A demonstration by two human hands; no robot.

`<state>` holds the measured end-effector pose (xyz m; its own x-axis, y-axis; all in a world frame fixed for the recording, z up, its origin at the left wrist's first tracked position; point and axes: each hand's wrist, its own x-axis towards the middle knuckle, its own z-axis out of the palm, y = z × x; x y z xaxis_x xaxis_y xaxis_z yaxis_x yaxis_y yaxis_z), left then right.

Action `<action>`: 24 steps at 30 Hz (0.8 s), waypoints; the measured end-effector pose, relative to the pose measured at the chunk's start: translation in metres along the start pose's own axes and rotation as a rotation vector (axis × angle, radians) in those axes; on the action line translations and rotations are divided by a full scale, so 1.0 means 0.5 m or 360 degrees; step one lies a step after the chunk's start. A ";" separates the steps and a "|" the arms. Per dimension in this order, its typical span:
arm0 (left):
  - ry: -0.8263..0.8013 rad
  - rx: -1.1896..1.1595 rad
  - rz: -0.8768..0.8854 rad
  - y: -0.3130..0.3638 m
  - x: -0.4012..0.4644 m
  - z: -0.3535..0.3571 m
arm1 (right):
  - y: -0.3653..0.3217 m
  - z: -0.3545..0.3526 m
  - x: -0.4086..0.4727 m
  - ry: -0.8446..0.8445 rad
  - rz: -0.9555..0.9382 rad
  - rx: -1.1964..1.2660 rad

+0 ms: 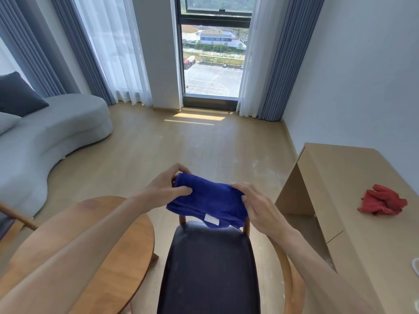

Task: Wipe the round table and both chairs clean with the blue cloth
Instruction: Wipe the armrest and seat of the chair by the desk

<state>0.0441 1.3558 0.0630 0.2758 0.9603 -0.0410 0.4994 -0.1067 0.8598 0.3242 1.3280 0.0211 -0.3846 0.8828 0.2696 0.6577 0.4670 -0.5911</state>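
Note:
The blue cloth (208, 201), folded and showing a white label, is held in the air above the front of a chair. My left hand (164, 189) grips its left end with fingers and thumb. My right hand (260, 207) pinches its right end. Directly below me is the chair (208, 268), with a dark seat cushion and wooden frame. The round wooden table (127, 252) lies to the lower left, partly hidden by my left forearm. A wooden part of a second chair (18, 217) shows at the left edge.
A light wooden desk (344, 189) stands at the right with a red cloth (382, 200) on it. A grey curved sofa (52, 137) with cushions fills the left. Open wood floor runs ahead to the window (213, 60) and curtains.

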 end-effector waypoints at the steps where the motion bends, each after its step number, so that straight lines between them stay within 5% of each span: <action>1: 0.0025 -0.0064 -0.0045 0.001 0.001 0.004 | 0.005 0.007 -0.002 -0.0016 0.0016 0.0030; 5: 0.0052 -0.0120 -0.0042 0.011 0.009 0.011 | 0.027 0.035 -0.014 -0.0170 0.0150 0.0105; 15: -0.0413 0.0011 -0.0015 0.013 0.023 0.055 | 0.006 0.109 -0.009 -0.0491 0.0251 0.0608; 24: -0.0548 0.0404 -0.0456 -0.330 -0.022 0.215 | 0.166 0.347 -0.057 -0.1061 0.0255 0.0069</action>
<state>0.0471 1.3351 -0.1333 0.3322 0.8241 -0.4588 0.7663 0.0479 0.6408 0.2774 1.3331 -0.1676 -0.6104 0.7151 -0.3406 0.7184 0.3188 -0.6183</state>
